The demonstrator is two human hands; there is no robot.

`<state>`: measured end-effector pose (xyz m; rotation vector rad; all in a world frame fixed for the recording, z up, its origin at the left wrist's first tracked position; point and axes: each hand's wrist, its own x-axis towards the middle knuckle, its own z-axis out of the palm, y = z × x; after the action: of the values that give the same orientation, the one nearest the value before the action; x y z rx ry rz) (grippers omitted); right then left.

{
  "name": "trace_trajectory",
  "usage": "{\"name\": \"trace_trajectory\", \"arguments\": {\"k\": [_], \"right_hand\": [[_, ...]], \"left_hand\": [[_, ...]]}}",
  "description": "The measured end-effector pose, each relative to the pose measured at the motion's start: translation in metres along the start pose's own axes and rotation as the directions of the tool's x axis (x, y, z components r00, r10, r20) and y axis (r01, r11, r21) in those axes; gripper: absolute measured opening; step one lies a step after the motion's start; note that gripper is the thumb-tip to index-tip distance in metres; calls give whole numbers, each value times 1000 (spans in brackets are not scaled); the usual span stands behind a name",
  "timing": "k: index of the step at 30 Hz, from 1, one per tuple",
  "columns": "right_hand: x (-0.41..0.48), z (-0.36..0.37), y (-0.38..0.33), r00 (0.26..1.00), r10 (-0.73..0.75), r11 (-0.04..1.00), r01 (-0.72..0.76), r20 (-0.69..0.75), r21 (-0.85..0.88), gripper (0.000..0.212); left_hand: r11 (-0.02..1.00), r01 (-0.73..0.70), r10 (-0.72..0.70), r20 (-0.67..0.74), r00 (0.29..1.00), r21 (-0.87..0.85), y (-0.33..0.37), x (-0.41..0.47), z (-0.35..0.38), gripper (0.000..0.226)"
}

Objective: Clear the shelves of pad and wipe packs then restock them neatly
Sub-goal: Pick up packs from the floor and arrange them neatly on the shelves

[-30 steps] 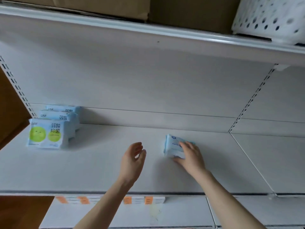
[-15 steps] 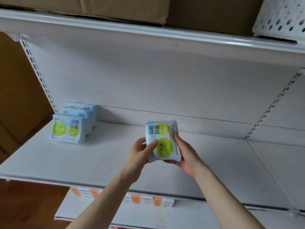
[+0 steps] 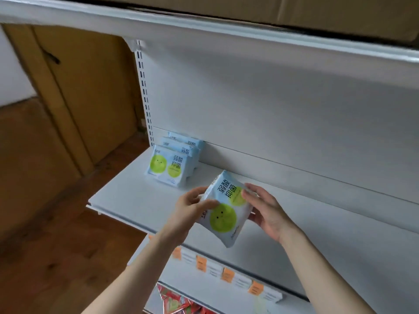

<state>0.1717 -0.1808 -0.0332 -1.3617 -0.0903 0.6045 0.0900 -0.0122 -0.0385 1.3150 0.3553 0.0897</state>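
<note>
I hold a light-blue pack (image 3: pixel 223 214) with green circles between both hands, above the front of the white shelf (image 3: pixel 127 196). My left hand (image 3: pixel 188 211) grips its left edge, thumb across the front. My right hand (image 3: pixel 264 209) grips its right edge, fingers curled over the top corner. The pack is turned on end and tilted. Three matching packs (image 3: pixel 169 165) stand in a row, one behind another, at the shelf's left end against the back panel.
A white upper shelf (image 3: pixel 226 35) carries cardboard boxes (image 3: pixel 317 12) overhead. Orange price tags (image 3: pixel 226 274) line the lower shelf's edge, with red packets (image 3: pixel 179 302) below. A brown wooden door and floor (image 3: pixel 56 177) lie to the left.
My right hand lifted the pack off the shelf, and my left hand joined it. Both hands carried the pack leftward toward the row of three packs while my view swung left.
</note>
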Motion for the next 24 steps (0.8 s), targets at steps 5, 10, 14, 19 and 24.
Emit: {"name": "trace_trajectory", "arguments": {"k": [5,10,14,19,24], "right_hand": [[28,64,19,998,33,989,-23,-62,148,11],[51,120,49,988,-41,977,71,-146,204,11],[67,135,62,981,-156,944,113,-116,-311,14],[87,143,68,969,-216,852,129,-117,-507,21],[99,146,67,958,-245,835,131,-148,-534,23]], "left_hand": [[990,-11,-32,-290,956,-144,3,15,-60,50],[1000,-16,10,-403,915,-12,-4,34,-101,11],[943,-116,255,-449,856,313,8,54,-132,20],[887,-123,312,-381,871,445,5,79,-152,22],[900,-106,280,-374,884,423,0,92,-152,23]]}}
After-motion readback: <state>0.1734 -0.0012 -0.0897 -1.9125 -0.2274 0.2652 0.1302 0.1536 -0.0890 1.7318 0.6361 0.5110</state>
